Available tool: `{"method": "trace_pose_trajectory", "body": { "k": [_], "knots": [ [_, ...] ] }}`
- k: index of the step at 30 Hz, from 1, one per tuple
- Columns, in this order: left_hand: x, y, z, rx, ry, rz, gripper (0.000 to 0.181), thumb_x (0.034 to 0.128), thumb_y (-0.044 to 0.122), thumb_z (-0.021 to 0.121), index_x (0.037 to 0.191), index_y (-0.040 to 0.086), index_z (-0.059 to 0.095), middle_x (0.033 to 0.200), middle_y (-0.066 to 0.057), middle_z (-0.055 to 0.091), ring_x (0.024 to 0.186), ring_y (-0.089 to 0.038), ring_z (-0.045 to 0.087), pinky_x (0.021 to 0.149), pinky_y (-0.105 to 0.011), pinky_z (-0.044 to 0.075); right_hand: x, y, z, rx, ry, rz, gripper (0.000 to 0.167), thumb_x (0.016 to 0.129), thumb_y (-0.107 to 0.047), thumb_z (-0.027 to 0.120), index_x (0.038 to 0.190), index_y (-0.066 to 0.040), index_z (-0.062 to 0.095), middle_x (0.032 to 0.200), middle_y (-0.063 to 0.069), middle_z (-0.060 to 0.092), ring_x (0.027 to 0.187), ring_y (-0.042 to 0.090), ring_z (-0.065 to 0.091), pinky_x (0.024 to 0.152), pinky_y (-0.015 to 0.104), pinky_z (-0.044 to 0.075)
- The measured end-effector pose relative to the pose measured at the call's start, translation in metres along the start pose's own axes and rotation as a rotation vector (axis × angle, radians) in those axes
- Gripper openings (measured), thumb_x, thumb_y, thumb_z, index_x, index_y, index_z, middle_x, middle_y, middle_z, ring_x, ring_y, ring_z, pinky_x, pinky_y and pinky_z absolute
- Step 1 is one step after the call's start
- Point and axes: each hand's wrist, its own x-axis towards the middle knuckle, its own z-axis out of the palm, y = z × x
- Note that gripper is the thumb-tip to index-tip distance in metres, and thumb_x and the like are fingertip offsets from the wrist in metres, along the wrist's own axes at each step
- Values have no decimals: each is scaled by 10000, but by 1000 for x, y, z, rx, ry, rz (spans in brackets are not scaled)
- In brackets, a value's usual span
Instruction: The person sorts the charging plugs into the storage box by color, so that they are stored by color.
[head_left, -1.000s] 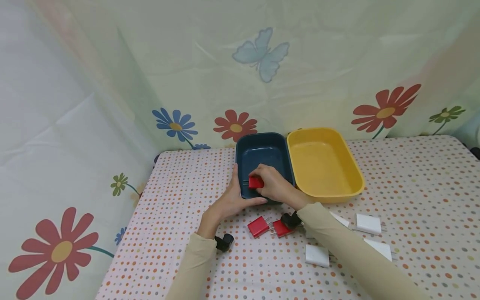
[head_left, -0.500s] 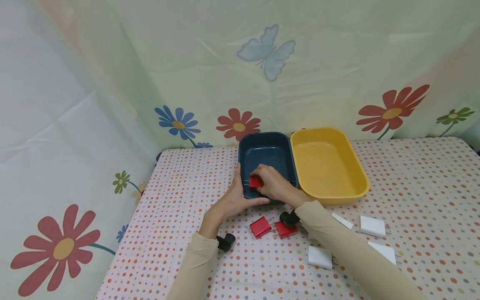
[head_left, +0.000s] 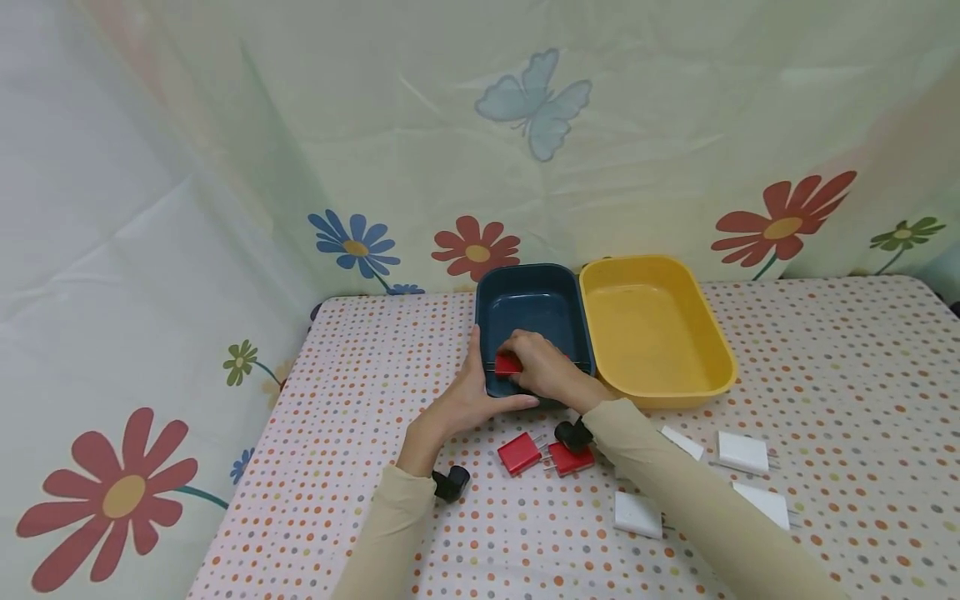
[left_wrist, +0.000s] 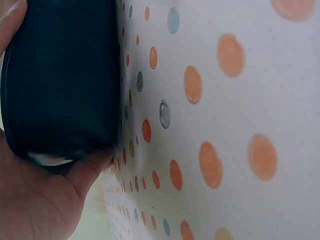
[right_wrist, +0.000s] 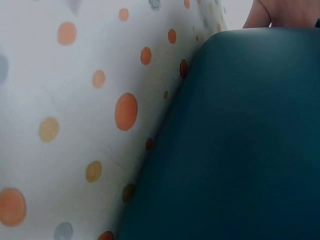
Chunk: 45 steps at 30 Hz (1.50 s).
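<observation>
In the head view my left hand (head_left: 468, 396) lies at the near left corner of a dark blue tray (head_left: 534, 312). Its fingers extend along the left wall and its straight thumb runs across the near wall. My right hand (head_left: 546, 367) reaches into the tray's near end and pinches a red plug charger (head_left: 507, 365), prongs pointing left. Thin prong-like lines also show right of that hand, their source hidden behind it. The left wrist view has the hand (left_wrist: 40, 200) against the tray's outer wall (left_wrist: 65, 75); the right wrist view is mostly tray wall (right_wrist: 240, 140).
A yellow tray (head_left: 645, 333) stands against the blue one's right side. Two red chargers, one (head_left: 520, 454) left of the other (head_left: 572, 458), lie in front. Several white chargers, including one (head_left: 638, 514) nearer me, lie to the right, partly under my right forearm. A patterned curtain backs the table.
The head view has shifted slightly. My right hand and the red charger have sunk a little against the tray's near end; my left hand keeps its place at the corner.
</observation>
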Motion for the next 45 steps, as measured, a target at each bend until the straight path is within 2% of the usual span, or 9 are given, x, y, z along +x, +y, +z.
{"method": "trace_pose_trajectory", "body": {
  "k": [10,19,24,29,33,36,40,45],
  "knots": [
    [0,2,-2,10,2,-1,1361,856,541,837,1651,206,-215,1755,-82,-60,1601,-330,79,1244,-548,255,2,-1,-2,5,-5,2,382,878,3,825,1235,81,712,1120,188,663,1001,299,642,895,421,583],
    [1,2,1,-3,-8,-12,1344,864,532,833,1655,214,-207,1757,-69,-63,1604,-340,67,1237,-588,249,-10,-5,-7,60,98,-29,390,874,-21,838,1225,92,712,1107,183,643,1016,316,651,894,421,600],
    [1,3,2,-37,-10,-8,1323,891,455,833,1647,228,-228,1755,-94,12,1593,-337,117,1229,-590,266,-25,-18,-25,101,168,-105,388,870,-7,838,1221,94,707,1124,207,649,1055,362,664,907,445,601],
    [1,1,0,-38,-3,16,1327,888,461,830,1642,235,-238,1726,-93,147,1558,-326,203,1207,-578,316,-44,-40,-46,113,218,-214,375,866,2,838,1211,77,712,1128,174,656,1019,310,666,851,392,616],
    [2,0,-2,-15,-6,31,1335,878,498,820,1643,200,-233,1736,-84,109,1563,-334,172,1200,-613,308,-60,-55,-56,102,252,-315,357,856,7,844,1188,57,724,1113,126,654,966,244,647,757,341,617],
    [3,0,-2,-35,-13,55,1308,898,438,813,1640,174,-232,1736,-104,78,1564,-337,159,1201,-618,303,-73,-63,-61,94,266,-367,345,843,1,859,1163,34,731,1111,96,654,965,216,653,768,331,618],
    [5,-1,-1,-72,-11,100,1276,909,339,816,1642,164,-213,1716,-131,122,1540,-336,218,1187,-590,340,-90,-65,-64,74,255,-396,345,834,-5,870,1153,10,740,1094,56,648,953,178,655,791,280,607],
    [1,1,1,-34,6,21,1328,871,463,843,1654,220,-200,1754,-79,30,1588,-329,131,1212,-610,291,-109,-54,-63,68,222,-371,345,821,7,875,1141,-8,746,1052,17,638,913,156,647,754,235,593]
  ]
}}
